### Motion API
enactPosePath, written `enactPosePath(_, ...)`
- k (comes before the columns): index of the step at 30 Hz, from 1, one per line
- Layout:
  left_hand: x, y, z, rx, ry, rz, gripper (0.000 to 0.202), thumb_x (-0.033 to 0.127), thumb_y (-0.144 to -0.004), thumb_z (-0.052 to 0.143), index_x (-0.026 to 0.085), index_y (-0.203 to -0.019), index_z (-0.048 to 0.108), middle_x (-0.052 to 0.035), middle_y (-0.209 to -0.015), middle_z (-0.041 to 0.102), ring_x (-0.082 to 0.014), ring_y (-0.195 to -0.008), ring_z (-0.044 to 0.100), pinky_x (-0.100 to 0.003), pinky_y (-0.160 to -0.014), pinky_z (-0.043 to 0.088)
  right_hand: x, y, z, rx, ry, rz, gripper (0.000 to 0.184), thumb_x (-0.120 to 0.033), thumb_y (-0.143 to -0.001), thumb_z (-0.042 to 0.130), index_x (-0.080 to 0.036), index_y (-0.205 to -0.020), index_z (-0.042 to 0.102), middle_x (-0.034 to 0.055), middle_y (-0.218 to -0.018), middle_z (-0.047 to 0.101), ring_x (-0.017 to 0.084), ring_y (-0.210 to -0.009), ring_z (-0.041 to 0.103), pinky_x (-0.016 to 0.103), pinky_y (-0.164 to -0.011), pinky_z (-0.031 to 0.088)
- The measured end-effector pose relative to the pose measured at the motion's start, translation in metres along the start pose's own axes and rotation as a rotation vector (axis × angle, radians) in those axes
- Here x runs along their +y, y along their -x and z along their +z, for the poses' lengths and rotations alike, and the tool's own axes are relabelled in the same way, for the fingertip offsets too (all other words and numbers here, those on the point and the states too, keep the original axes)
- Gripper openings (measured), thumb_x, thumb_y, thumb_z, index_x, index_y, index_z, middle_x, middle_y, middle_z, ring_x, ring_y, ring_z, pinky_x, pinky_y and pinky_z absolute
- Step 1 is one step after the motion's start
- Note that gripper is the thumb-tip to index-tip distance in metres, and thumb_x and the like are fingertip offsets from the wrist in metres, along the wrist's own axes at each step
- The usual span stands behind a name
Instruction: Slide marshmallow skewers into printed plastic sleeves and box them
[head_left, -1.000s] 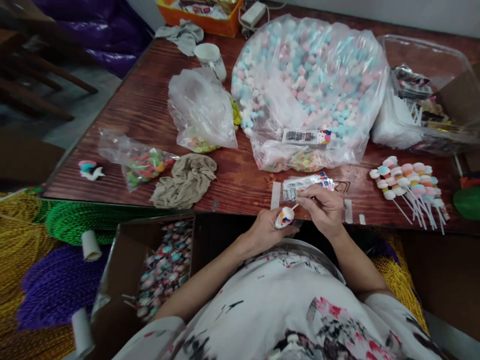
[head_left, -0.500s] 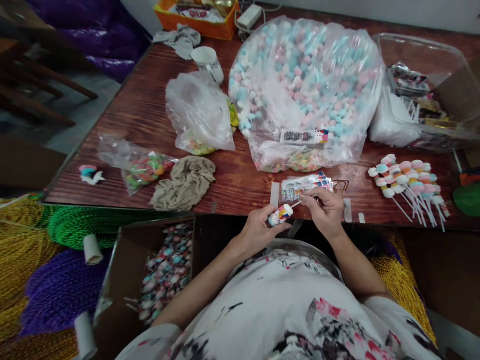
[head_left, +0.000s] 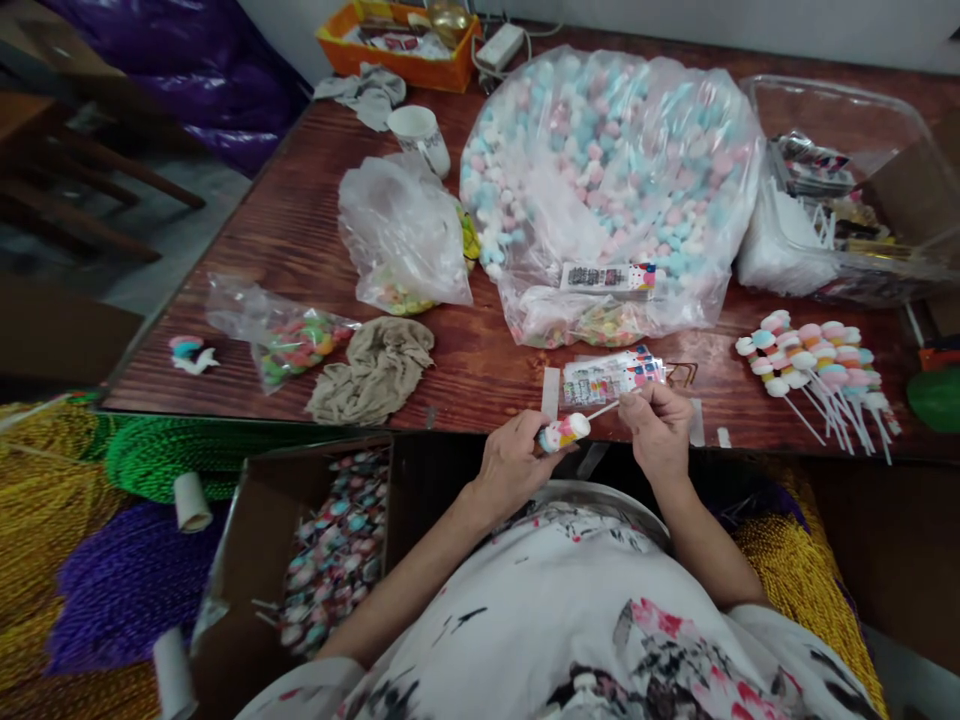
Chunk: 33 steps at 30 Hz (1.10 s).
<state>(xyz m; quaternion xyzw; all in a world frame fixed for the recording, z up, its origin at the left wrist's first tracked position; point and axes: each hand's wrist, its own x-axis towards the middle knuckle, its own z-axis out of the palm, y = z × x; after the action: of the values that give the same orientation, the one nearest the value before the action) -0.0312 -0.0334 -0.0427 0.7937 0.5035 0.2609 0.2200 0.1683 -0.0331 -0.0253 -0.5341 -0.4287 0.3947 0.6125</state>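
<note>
Just off the table's front edge, my left hand (head_left: 517, 452) closes round the candy end of a marshmallow lollipop (head_left: 564, 433), which has a printed wrapper about it. A white stick runs from it up to the right, and my right hand (head_left: 660, 425) pinches the stick's far end. Behind my hands lies a stack of printed wrappers (head_left: 607, 378) on the table. To the right of my right hand, a pile of unwrapped marshmallow lollipops (head_left: 817, 360) rests with sticks pointing toward me.
A big clear bag of marshmallows (head_left: 615, 160) fills the table's back. Right of it stands a clear plastic bin (head_left: 847, 270). Leftward are a tan cloth (head_left: 375, 372), a bag of gummy candy (head_left: 292, 345) and a white mug (head_left: 421, 140). Below, a carton (head_left: 251, 560) holds finished-looking wrapped lollipops.
My right hand has moved a little to the right, out along the stick, so more stick shows between the hands. The left hand keeps its hold, and the view has shifted slightly.
</note>
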Motion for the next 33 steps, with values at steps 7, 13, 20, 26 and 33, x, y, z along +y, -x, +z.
enactPosePath(7, 0.012, -0.001, -0.001, -0.074, 0.143, -0.085, 0.031, 0.046, -0.080, 0.070, 0.019, -0.087, 0.057, 0.0023, -0.071, 0.058, -0.0124, -0.064, 0.053, -0.023, -0.059, 0.039, -0.010, -0.003, -0.006, -0.098, -0.024, -0.026, 0.014, -0.033, -0.076, 0.074, -0.020, -0.078, 0.068, -0.0034, -0.065, 0.061, 0.010, -0.059, 0.053, 0.023, -0.057, 0.043)
enactPosePath(13, 0.022, -0.015, -0.020, -0.502, 0.516, -0.116, 0.040, 0.048, -0.071, 0.077, 0.017, -0.088, 0.058, 0.0030, -0.074, 0.057, -0.0111, -0.065, 0.050, -0.023, -0.061, 0.039, -0.020, -0.011, -0.011, -0.488, -0.135, -0.064, 0.008, -0.030, -0.080, 0.071, -0.024, -0.082, 0.076, 0.0018, -0.076, 0.068, 0.015, -0.072, 0.061, 0.030, -0.067, 0.050)
enactPosePath(20, 0.027, -0.050, -0.032, -1.084, 1.097, -0.215, 0.045, 0.053, -0.063, 0.080, 0.015, -0.073, 0.058, -0.0008, -0.065, 0.061, -0.0139, -0.060, 0.058, -0.026, -0.059, 0.047, -0.056, -0.033, -0.007, -0.660, -0.071, -0.286, 0.011, -0.031, -0.082, 0.069, -0.023, -0.077, 0.073, 0.0015, -0.071, 0.067, 0.015, -0.068, 0.060, 0.032, -0.067, 0.047)
enactPosePath(26, 0.029, -0.052, -0.017, -0.479, 0.959, -0.163, 0.029, 0.036, -0.069, 0.077, 0.013, -0.077, 0.062, 0.0055, -0.063, 0.054, -0.0075, -0.055, 0.046, -0.019, -0.055, 0.040, -0.057, -0.028, 0.018, -0.383, 0.261, -0.326, 0.021, -0.027, -0.087, 0.062, -0.020, -0.067, 0.059, -0.0016, -0.065, 0.054, 0.012, -0.063, 0.050, 0.028, -0.062, 0.039)
enactPosePath(33, -0.005, -0.049, -0.040, -0.175, 0.692, -0.129, 0.011, 0.017, -0.066, 0.070, 0.011, -0.070, 0.061, 0.0058, -0.062, 0.053, -0.0069, -0.058, 0.043, -0.017, -0.056, 0.036, -0.026, -0.023, 0.071, -0.353, 0.354, -0.347, 0.022, -0.026, -0.088, 0.058, -0.019, -0.067, 0.054, -0.0026, -0.064, 0.050, 0.012, -0.063, 0.047, 0.027, -0.062, 0.037)
